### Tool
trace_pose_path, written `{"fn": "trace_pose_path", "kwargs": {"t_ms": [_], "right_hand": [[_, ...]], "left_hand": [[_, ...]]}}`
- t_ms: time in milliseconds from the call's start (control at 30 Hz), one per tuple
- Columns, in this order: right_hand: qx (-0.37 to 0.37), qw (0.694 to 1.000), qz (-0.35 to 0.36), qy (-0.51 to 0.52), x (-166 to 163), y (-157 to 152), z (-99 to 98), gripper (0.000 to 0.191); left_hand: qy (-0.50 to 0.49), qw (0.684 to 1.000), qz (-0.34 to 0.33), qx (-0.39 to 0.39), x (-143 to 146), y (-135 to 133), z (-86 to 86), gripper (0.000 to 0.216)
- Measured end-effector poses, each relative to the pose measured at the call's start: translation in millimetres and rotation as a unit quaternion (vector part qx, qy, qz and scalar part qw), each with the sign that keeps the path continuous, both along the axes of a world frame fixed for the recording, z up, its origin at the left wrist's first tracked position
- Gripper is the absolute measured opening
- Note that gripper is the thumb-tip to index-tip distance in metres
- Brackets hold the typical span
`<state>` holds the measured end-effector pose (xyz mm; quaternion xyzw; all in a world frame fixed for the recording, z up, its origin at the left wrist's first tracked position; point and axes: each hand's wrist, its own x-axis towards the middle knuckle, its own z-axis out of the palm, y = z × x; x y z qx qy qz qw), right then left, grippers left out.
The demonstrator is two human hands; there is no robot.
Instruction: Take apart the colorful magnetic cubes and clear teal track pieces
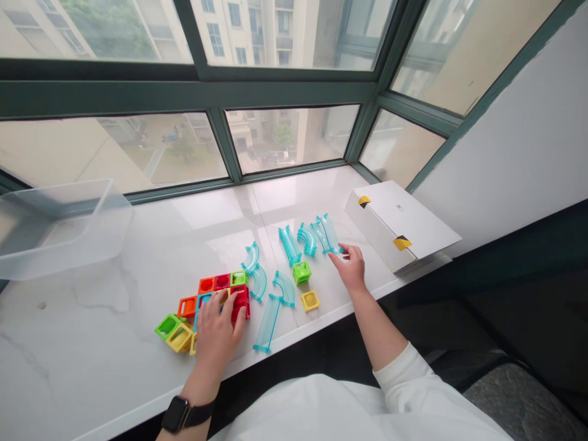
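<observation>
My left hand [218, 331] lies on a cluster of coloured square blocks [209, 294] on the white marble sill, its fingers curled over a red block [239, 301]. My right hand [351, 264] reaches to the right end of a group of clear teal track pieces [307, 237]; its fingertips touch the nearest curved piece [328, 233]. A green block [301, 271] and a yellow block [310, 300] sit between my hands. More teal curves [257, 272] and a straight teal track [267, 323] lie beside the block cluster.
A clear plastic bin [59, 223] stands at the left of the sill. A white cardboard box [399, 225] lies at the right, near the wall. The windows rise behind the sill [138, 245], whose front edge runs just before my body.
</observation>
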<state>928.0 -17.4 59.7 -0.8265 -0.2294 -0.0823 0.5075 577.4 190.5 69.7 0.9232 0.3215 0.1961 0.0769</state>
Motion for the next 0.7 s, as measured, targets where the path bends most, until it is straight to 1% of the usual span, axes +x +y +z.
{"fn": "trace_pose_path", "kwargs": {"t_ms": [200,400,533,700], "right_hand": [[-0.021,1.000,-0.012,0.017,24.8,18.6,-24.7,0.048],[-0.030,1.000,-0.005,0.007,28.0,22.6,-43.5,0.046],[-0.048,0.999,0.000,-0.008,29.9,23.7,-50.7,0.045],[-0.064,0.998,-0.003,-0.018,33.3,24.9,-53.8,0.045]], "left_hand": [[-0.011,1.000,0.003,-0.008,0.0,-0.4,-0.3,0.043],[-0.006,1.000,0.005,-0.010,1.2,-1.5,1.9,0.043],[-0.001,1.000,0.005,-0.007,1.6,-1.9,2.1,0.044],[-0.001,1.000,0.006,-0.007,1.6,-2.2,2.2,0.044]]}}
